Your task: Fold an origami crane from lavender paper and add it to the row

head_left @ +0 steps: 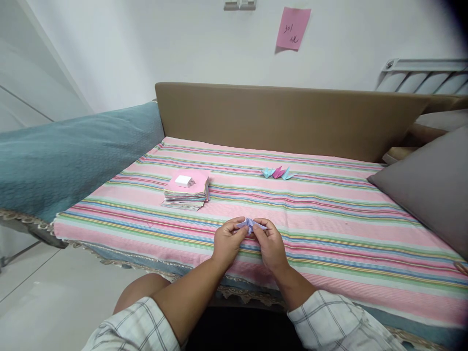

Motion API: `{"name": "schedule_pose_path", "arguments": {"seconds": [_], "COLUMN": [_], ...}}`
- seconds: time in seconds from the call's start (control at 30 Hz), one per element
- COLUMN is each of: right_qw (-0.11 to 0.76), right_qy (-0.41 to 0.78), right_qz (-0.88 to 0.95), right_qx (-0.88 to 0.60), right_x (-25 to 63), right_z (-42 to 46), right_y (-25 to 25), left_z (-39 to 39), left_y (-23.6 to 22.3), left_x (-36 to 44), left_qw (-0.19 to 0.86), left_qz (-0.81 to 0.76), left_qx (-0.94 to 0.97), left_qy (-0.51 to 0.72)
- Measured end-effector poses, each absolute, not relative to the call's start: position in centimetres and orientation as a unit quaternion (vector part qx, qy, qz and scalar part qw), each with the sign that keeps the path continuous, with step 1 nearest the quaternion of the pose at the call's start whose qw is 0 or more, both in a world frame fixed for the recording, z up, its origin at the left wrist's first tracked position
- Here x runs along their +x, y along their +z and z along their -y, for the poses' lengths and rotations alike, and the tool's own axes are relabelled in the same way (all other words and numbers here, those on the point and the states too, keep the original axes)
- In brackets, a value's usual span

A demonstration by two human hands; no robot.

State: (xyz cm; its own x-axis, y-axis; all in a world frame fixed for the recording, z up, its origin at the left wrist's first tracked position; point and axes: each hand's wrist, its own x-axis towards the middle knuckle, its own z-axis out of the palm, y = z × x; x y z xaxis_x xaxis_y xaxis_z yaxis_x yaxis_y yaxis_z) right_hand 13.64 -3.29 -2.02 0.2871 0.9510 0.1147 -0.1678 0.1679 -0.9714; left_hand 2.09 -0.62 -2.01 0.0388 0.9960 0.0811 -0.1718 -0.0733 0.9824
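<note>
Between my two hands is a small lavender origami crane (249,223), its wings spread to either side. My left hand (229,240) pinches the left wing between thumb and fingers. On the other wing, my right hand (271,242) has a similar pinch. Both hands are just above the near part of the striped cloth. Farther back lie finished paper cranes in a row: a light blue crane (268,172), a magenta crane (278,172) and another light blue crane (287,174).
A stack of square papers (186,196) sits left of my hands, with a white plug adapter (184,181) on top. The pink striped cloth (234,195) covers the sofa seat. A brown backrest (278,119) stands behind, a grey cushion (431,185) at right, a teal armrest (80,151) at left.
</note>
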Motion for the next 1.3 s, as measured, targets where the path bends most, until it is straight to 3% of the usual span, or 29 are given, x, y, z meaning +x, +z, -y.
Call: {"name": "schedule_pose_path", "arguments": {"seconds": [0.33,0.67,0.9,1.3], "right_qw": [0.654,0.648,0.629,0.641], "right_qy": [0.490,0.428,0.382,0.388], "right_qz": [0.372,0.391,0.437,0.420], "right_qx": [-0.441,-0.494,-0.517,-0.512], "right_x": [13.0,13.0,13.0,12.4], "right_z": [2.9,2.8,3.3,3.5], "right_y": [-2.9,-3.4,-2.6,-3.1], "left_z": [1.0,1.4,1.2,1.2], "left_y": [-1.6,-0.2,-0.3,-1.0], "left_x": [2.1,2.5,2.5,2.0], "left_qw": [0.491,0.577,0.578,0.471], "left_qz": [-0.408,-0.401,-0.374,-0.402], "left_qx": [0.523,0.425,0.489,0.648], "left_qy": [0.565,0.570,0.536,0.445]}}
